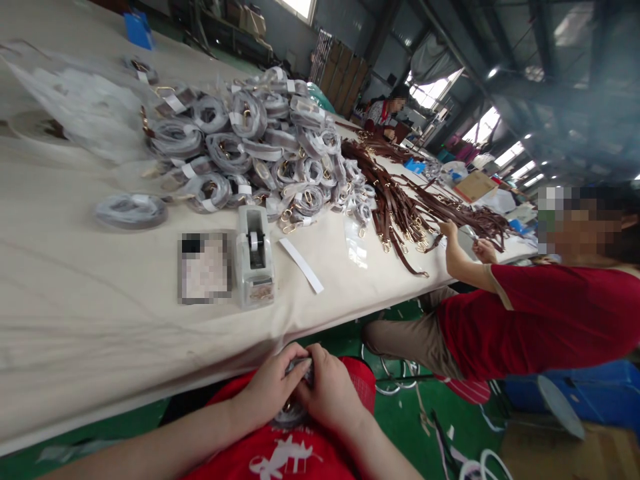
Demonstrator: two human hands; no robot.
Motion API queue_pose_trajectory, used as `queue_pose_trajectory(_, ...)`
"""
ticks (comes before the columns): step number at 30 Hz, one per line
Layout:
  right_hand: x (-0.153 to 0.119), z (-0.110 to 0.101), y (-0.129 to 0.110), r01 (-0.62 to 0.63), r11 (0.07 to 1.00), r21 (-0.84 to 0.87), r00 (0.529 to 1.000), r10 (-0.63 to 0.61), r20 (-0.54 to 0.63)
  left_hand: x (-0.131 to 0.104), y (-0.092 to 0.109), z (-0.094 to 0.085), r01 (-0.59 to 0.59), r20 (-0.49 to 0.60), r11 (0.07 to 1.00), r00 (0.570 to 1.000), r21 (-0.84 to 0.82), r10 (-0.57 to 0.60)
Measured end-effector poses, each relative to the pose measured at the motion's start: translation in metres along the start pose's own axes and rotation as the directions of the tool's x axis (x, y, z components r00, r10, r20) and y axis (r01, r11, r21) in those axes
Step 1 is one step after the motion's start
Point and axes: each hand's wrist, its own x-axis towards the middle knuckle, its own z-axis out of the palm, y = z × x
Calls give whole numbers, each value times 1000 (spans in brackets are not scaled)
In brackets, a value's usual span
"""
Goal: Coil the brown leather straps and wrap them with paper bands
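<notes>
Close to my red shirt, below the table's front edge, my left hand (275, 381) and my right hand (327, 390) are both closed around a coiled strap (289, 419). The strap looks wrapped in clear plastic, with a metal part glinting inside; my fingers cover its upper side. On the table ahead stands a tape dispenser (255, 257). A single wrapped coil (131, 211) lies apart at the left, in front of a big pile of similar wrapped strap coils (250, 143) with white labels and gold clasps.
A phone-like flat item (205, 268), blurred out, and a white paper strip (301, 265) flank the dispenser. Loose brown straps (390, 200) cover the cream table (125, 320) further right. A co-worker in a red shirt (545, 320) sits at my right; another person (384, 115) works at the far end.
</notes>
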Motion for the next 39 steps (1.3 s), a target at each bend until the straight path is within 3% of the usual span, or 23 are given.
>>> queue_pose_trajectory(4,0,-4,1,-28,1000,3,1000,28,-12,1,1,3,24,2,1000,1000,-12,-24)
queue_pose_trajectory(9,-3,-25,16,104,954,283,978,-149,145,1,1,3,33,12,999,999,-28,-33)
queue_pose_trajectory(15,-5,-17,27,-45,794,606,973,-103,207,1,6,0,36,67,998,997,-60,-32)
queue_pose_trajectory(22,-8,-6,28,18,855,519,991,-85,106,2,16,-4,7,74,1000,997,13,-8)
queue_pose_trajectory(31,-11,-5,14,42,937,346,999,-39,-17,5,8,-3,-10,63,999,998,-36,12)
queue_pose_trajectory(35,-9,-1,10,-20,933,359,998,37,-42,2,7,-1,-40,70,999,997,-8,40)
queue_pose_trajectory(39,-7,-2,10,-11,912,411,999,25,-29,-1,8,-3,-47,99,998,994,-37,50)
